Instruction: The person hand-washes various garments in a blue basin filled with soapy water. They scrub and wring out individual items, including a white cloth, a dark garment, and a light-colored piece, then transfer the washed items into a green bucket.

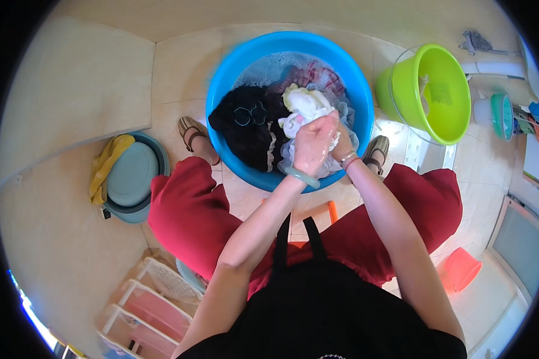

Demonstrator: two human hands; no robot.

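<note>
A big blue basin (pixel 217 149) stands on the floor between my feet, with sudsy water (pixel 263 67) at its far side. Above its right half, my left hand (pixel 313 143) is closed on a wet white garment (pixel 308 105) with pale yellow at its edge. My right hand (pixel 343 140) meets the left from the right side, closed on the same garment; its fingers are partly hidden. More of the white cloth hangs below the hands into the basin. A black garment (pixel 239 119) with a light trim lies on the left, and reddish checked cloth (pixel 323 75) soaks at the back.
A lime-green bucket (pixel 422 96) with a wire handle stands right of the basin. At left, a grey-blue basin (pixel 132 173) has a yellow cloth (pixel 109 164) over its rim. A white rack (pixel 153 311) is at lower left, a small coral bucket (pixel 461 269) at lower right.
</note>
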